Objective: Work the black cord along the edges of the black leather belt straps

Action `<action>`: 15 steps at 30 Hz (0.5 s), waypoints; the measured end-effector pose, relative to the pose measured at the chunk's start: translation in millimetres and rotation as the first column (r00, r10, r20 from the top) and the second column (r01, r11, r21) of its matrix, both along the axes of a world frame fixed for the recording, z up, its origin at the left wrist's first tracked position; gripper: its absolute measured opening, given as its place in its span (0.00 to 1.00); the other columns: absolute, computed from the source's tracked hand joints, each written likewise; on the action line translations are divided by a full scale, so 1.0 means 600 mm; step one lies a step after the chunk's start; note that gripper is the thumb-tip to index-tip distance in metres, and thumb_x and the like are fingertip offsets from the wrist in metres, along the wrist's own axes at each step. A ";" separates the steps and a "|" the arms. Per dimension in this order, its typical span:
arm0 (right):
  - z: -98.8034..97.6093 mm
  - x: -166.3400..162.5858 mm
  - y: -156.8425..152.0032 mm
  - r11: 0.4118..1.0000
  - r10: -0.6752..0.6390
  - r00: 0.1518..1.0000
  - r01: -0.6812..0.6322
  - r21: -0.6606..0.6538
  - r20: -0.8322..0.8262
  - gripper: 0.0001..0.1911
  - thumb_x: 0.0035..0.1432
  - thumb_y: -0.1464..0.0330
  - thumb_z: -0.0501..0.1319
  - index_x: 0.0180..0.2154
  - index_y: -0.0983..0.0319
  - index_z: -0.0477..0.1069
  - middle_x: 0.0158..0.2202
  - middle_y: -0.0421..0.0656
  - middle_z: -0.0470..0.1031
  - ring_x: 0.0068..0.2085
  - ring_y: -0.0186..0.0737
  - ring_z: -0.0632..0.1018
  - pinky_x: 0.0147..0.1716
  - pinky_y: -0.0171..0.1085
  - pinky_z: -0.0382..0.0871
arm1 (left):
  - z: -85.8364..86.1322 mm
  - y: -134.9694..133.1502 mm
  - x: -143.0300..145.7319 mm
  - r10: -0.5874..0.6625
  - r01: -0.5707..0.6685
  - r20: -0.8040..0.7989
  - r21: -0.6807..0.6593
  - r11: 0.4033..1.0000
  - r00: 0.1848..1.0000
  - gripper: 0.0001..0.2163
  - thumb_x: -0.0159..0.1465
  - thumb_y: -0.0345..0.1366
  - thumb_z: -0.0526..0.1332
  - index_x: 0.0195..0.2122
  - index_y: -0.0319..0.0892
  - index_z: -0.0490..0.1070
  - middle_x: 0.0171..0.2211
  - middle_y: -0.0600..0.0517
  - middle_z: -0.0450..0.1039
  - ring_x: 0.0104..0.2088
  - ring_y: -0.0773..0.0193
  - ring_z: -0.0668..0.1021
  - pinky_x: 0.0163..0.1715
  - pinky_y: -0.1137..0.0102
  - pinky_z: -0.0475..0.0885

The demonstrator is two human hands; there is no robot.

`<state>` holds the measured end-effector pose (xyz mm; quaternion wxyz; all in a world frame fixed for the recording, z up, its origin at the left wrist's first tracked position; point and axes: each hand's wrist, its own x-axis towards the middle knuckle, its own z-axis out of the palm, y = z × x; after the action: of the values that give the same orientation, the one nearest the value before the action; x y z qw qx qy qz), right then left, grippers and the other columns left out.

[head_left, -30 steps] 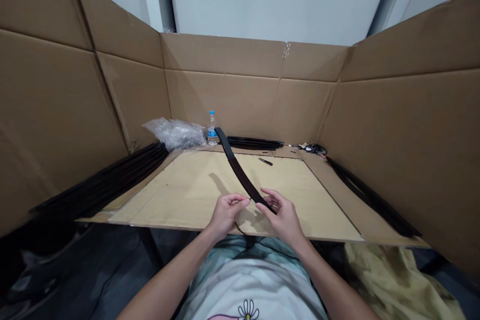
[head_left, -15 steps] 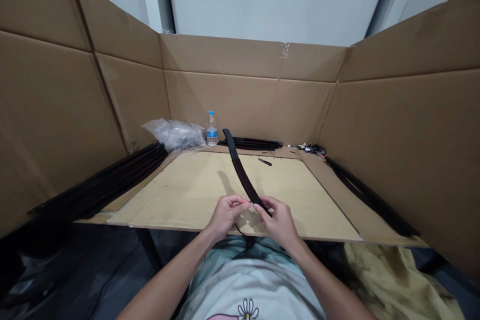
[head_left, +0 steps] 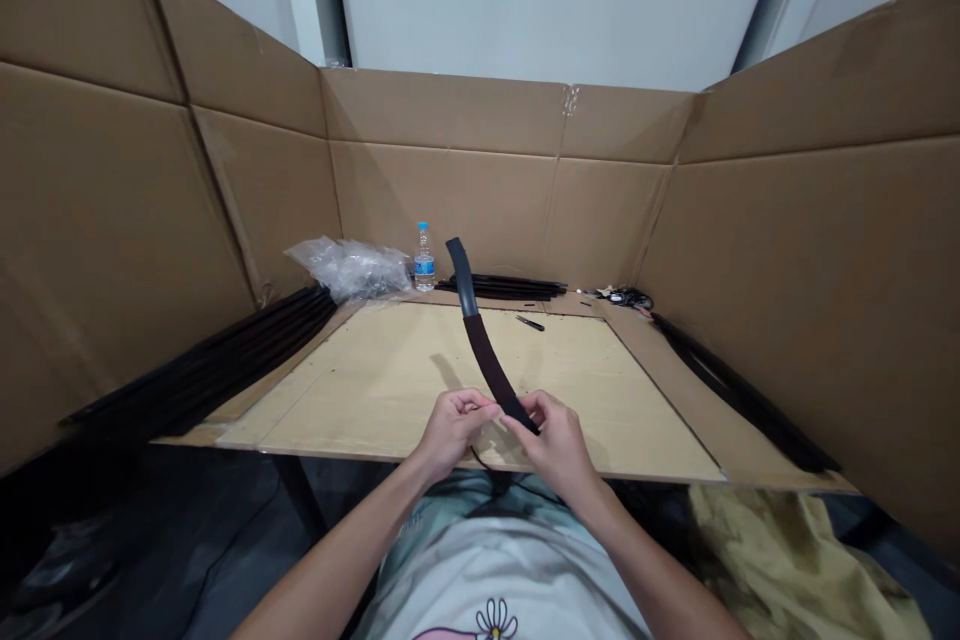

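A long, curved black strip rises from my hands toward the back of the cardboard-walled table, its far end lifted in the air. My right hand is closed around the strip's near end. My left hand is pinched shut right beside it, fingertips touching the strip's end; a thin dark cord hangs below the two hands. Both hands hover over the table's near edge.
Bundles of black strips lie along the left edge, the right edge and the back. A water bottle and a crumpled clear plastic bag stand at the back left. A small dark tool lies mid-table. Yellow cloth lies lower right.
The strip's far end has swung up and slightly right, off the table. My two hands have drawn closer together around its near end.
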<state>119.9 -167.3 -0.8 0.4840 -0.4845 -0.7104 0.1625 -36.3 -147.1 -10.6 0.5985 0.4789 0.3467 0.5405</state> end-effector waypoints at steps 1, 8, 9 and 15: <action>-0.002 0.000 0.000 1.000 -0.014 1.000 0.014 0.011 0.024 0.07 0.52 0.65 0.64 0.29 0.62 0.70 0.27 0.44 0.77 0.28 0.41 0.76 0.27 0.35 0.67 | 0.000 0.000 0.000 -0.005 0.005 -0.001 -0.001 1.000 1.000 0.16 0.43 0.43 0.73 0.20 0.37 0.70 0.12 0.60 0.59 0.14 0.77 0.55 0.15 0.77 0.45; -0.006 -0.002 -0.011 0.999 -0.048 0.991 0.045 0.025 0.129 0.05 0.55 0.66 0.59 0.30 0.59 0.64 0.26 0.43 0.74 0.27 0.44 0.76 0.27 0.37 0.64 | -0.002 0.002 0.004 -0.010 0.010 -0.029 0.002 1.000 1.000 0.19 0.40 0.44 0.74 0.20 0.38 0.67 0.12 0.62 0.57 0.13 0.78 0.53 0.15 0.77 0.45; -0.005 -0.003 -0.014 0.999 -0.031 0.994 0.029 0.022 0.108 0.05 0.55 0.67 0.59 0.30 0.59 0.64 0.26 0.43 0.74 0.27 0.44 0.76 0.26 0.37 0.64 | -0.001 0.002 0.004 -0.007 0.007 -0.028 0.001 1.000 1.000 0.19 0.40 0.44 0.74 0.20 0.38 0.66 0.12 0.62 0.56 0.13 0.78 0.53 0.15 0.77 0.44; 0.010 -0.010 -0.022 0.969 0.211 0.956 -0.232 -0.083 -0.206 0.09 0.59 0.61 0.57 0.33 0.61 0.68 0.28 0.42 0.73 0.30 0.39 0.75 0.29 0.35 0.67 | 0.004 -0.001 0.001 -0.004 0.003 0.023 0.017 1.000 1.000 0.20 0.42 0.46 0.73 0.20 0.39 0.63 0.11 0.64 0.51 0.13 0.78 0.50 0.14 0.77 0.43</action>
<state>114.2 -180.8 5.0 0.5034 -0.4086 -0.6996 0.3002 -35.7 -147.9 -8.0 0.5994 0.4784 0.3345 0.5478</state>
